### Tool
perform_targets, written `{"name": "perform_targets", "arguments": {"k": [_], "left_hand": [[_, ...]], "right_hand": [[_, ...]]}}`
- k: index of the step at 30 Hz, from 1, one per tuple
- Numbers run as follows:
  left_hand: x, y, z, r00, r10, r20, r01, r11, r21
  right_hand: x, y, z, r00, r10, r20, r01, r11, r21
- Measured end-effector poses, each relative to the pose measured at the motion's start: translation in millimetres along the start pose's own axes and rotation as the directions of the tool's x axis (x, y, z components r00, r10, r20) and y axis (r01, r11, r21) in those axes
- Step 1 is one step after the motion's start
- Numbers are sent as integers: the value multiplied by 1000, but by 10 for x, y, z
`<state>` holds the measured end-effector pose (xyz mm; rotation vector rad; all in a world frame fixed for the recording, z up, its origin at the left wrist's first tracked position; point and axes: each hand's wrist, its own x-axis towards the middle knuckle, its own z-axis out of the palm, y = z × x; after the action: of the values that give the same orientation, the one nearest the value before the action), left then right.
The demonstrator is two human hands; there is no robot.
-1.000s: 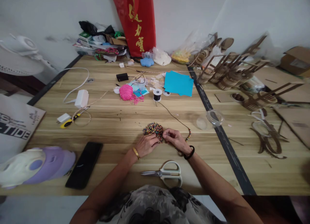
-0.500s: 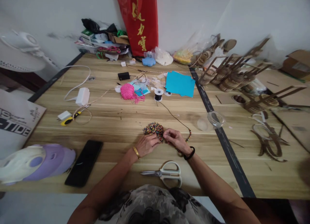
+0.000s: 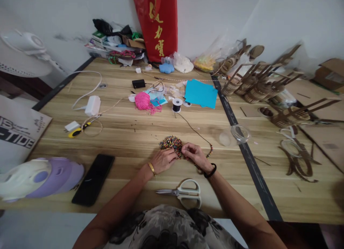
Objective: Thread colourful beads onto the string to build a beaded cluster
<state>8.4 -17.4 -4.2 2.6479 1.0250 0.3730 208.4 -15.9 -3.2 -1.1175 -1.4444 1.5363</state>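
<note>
A heap of small multicoloured beads [image 3: 171, 142] lies on the wooden table in front of me. My left hand [image 3: 163, 160] rests at the near edge of the heap, fingers stretched out over the beads. Just right of the heap, my right hand [image 3: 194, 155] is closed in a pinch; its fingertips seem to hold the end of a beaded cord [image 3: 210, 150], though the tip is too small to make out. That cord curves out beyond my wrist and runs back as bare black line to a spool [image 3: 176, 105]. Scissors [image 3: 180, 192] lie near my body, blades pointing left.
A black phone [image 3: 93, 179] and a purple-white device [image 3: 45, 178] sit at left. Farther back are pink yarn [image 3: 142, 100], blue sheets [image 3: 201, 93] and a yellow cutter [image 3: 79, 130]. At right stand woven baskets [image 3: 256, 91] and a roll of clear line [image 3: 240, 133].
The view has shifted slightly. Both hands keep almost the same place and pose at the beads, and nothing on the table has visibly moved.
</note>
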Motion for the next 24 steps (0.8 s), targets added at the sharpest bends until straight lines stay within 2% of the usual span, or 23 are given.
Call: {"name": "perform_targets", "arguments": {"k": [4,7,12,15,18,21,24], "left_hand": [[8,-2,-3,999,-9,-31,6,995,-100],[22,2,-10,995,-32,-96,11,976,-216],[45,3,-19,961,-181,-208,68,887,-456],[57,-11,-25,928,-323,-186,151,782,-604],[69,-33,-27,900,-421,-117,202,638,-743],[78,-53,-25,884,-463,-69,212,527,-823],[81,-60,-24,882,-468,-53,209,490,-846]], "right_hand": [[0,0,-4,1000,-9,3,9,1000,-16],[1,4,-8,1000,-6,6,6,1000,-16],[-2,-2,-7,1000,1,8,-1,1000,-16],[-9,-12,6,1000,-2,-1,2,1000,-27],[-15,-16,23,1000,-4,-5,4,999,-38],[-18,-13,35,1000,-8,-3,7,999,-44],[-18,-14,43,1000,-8,-2,8,999,-42]]}}
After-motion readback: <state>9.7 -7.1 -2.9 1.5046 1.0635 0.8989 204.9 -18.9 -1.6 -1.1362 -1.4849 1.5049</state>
